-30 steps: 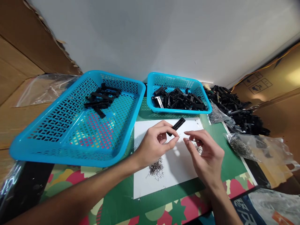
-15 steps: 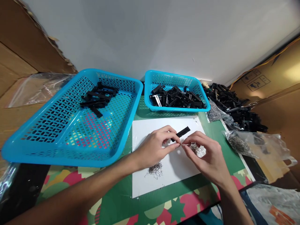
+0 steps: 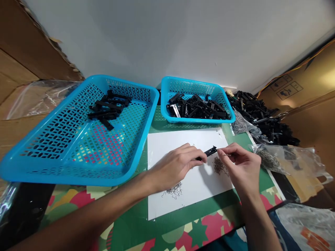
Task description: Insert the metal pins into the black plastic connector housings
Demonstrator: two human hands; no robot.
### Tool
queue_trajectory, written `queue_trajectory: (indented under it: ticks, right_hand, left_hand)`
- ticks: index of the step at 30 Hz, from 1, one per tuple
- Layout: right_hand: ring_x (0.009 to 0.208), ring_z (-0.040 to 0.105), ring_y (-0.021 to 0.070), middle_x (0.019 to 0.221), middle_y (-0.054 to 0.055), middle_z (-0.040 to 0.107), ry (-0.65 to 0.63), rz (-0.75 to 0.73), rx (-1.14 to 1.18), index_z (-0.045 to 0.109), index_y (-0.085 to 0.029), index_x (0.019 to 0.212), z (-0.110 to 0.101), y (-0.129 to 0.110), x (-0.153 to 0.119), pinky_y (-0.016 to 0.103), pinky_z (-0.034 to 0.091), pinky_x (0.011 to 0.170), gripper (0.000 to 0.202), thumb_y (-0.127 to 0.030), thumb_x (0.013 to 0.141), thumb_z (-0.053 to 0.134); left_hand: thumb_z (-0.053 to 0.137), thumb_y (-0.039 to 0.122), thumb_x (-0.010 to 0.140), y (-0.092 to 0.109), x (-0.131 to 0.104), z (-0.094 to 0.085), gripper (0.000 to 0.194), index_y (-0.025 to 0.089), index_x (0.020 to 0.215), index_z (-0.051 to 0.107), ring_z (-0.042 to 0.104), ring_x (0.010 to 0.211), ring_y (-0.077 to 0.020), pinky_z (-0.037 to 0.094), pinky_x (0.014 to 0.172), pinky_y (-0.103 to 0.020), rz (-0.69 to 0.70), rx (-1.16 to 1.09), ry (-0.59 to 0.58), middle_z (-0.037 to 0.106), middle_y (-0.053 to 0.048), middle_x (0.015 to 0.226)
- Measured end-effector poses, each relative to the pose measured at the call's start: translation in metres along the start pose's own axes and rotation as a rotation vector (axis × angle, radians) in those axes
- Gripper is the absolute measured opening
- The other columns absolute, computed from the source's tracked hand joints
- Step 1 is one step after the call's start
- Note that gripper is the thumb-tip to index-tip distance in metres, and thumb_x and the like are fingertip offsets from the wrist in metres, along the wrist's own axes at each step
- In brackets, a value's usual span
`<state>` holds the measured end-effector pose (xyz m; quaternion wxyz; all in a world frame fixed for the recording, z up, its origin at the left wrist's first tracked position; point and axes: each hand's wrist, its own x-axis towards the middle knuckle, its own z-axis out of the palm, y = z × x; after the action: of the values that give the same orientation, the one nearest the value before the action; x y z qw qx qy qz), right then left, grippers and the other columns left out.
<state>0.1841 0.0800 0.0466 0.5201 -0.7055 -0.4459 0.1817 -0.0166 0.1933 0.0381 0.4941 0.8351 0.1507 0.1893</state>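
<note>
Signs: a panel of dark, line-framed pictograms (image 3: 286,91) is printed on the cardboard box (image 3: 311,115), to the right of the smaller blue basket (image 3: 201,120). The panel sits at a slant. The pictograms are too small to identify with certainty. An orange mark (image 3: 312,238) shows on the clear plastic bag (image 3: 305,218), below and to the right of the same basket; it is illegible. Readable words, brands, numbers: none.

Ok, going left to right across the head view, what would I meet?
Large blue basket → left hand → held black part → right hand → clear bag with small metal pieces.
</note>
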Motion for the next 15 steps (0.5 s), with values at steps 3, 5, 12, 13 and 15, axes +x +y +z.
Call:
queue_trajectory:
  ticks: [3,5,12,13,15]
  right_hand:
    - [0.062,0.048,0.0132,0.070,0.000,0.060,-0.013,0.040,-0.021,0.073,-0.018,0.074,0.003,0.005,0.000,0.028,0.036,0.056,0.018,-0.030,0.086,0.078]
    - [0.060,0.049,0.0128,0.069,0.000,0.062,-0.044,0.064,-0.055,0.072,-0.018,0.074,0.003,0.005,0.002,0.027,0.038,0.054,0.018,-0.030,0.085,0.077]
    - [0.052,0.051,0.0113,0.067,0.002,0.067,-0.193,0.077,-0.128,0.069,-0.018,0.071,0.006,0.003,0.012,0.024,0.040,0.046,0.016,-0.028,0.082,0.074]
    - [0.052,0.051,0.0112,0.067,0.002,0.067,-0.214,0.085,-0.127,0.069,-0.018,0.071,0.006,0.003,0.012,0.024,0.040,0.046,0.015,-0.028,0.082,0.074]
    - [0.051,0.051,0.0111,0.066,0.001,0.067,-0.239,0.102,-0.134,0.069,-0.018,0.072,0.008,0.003,0.012,0.024,0.039,0.046,0.015,-0.028,0.083,0.073]
  left_hand:
    - [0.066,0.029,0.104,-0.002,-0.001,0.002,0.034,0.024,0.136,0.056,0.066,0.091,-0.0176,0.051,0.083,-0.032,-0.118,-0.070,0.061,0.072,-0.004,0.116]
    - [0.070,0.033,0.102,-0.004,-0.001,0.004,0.043,0.024,0.142,0.058,0.067,0.094,-0.0183,0.052,0.085,-0.033,-0.123,-0.070,0.095,0.074,-0.005,0.117]
    - [0.070,0.027,0.100,-0.010,0.002,0.007,0.026,0.015,0.123,0.077,0.066,0.100,-0.0220,0.052,0.087,-0.035,-0.018,0.031,0.144,0.082,-0.007,0.108]
    - [0.070,0.027,0.100,-0.010,0.002,0.007,0.027,0.015,0.123,0.078,0.066,0.098,-0.0219,0.052,0.086,-0.035,-0.021,0.030,0.151,0.082,-0.007,0.108]
    - [0.071,0.026,0.100,-0.009,0.003,0.007,0.027,0.016,0.124,0.078,0.065,0.095,-0.0215,0.051,0.084,-0.035,-0.031,0.020,0.155,0.082,-0.006,0.104]
